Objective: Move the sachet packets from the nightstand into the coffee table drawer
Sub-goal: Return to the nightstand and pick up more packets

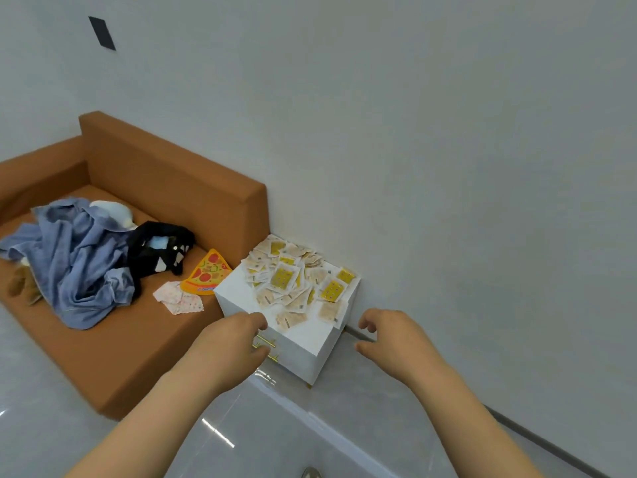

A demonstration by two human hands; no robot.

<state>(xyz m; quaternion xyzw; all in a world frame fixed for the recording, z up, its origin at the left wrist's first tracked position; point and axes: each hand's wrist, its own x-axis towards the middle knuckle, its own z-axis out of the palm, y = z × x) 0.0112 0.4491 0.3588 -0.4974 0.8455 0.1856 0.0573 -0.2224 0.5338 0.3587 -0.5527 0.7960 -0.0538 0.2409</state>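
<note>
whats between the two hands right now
In the head view, the near corner of the nightstand sits between the left hand and right hand, with loose sachet packets on top.

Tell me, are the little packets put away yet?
Nothing looks done: the sachet packets lie heaped on the white nightstand. In hand: the left hand and right hand reach toward them, both empty. Left: gather every packet and carry it to the coffee table drawer, which is out of view.

The nightstand [238,288] is open to a reach from six o'clock. The sofa [220,201] blocks ten o'clock, and the wall [413,167] seemingly closes off two o'clock.
</note>
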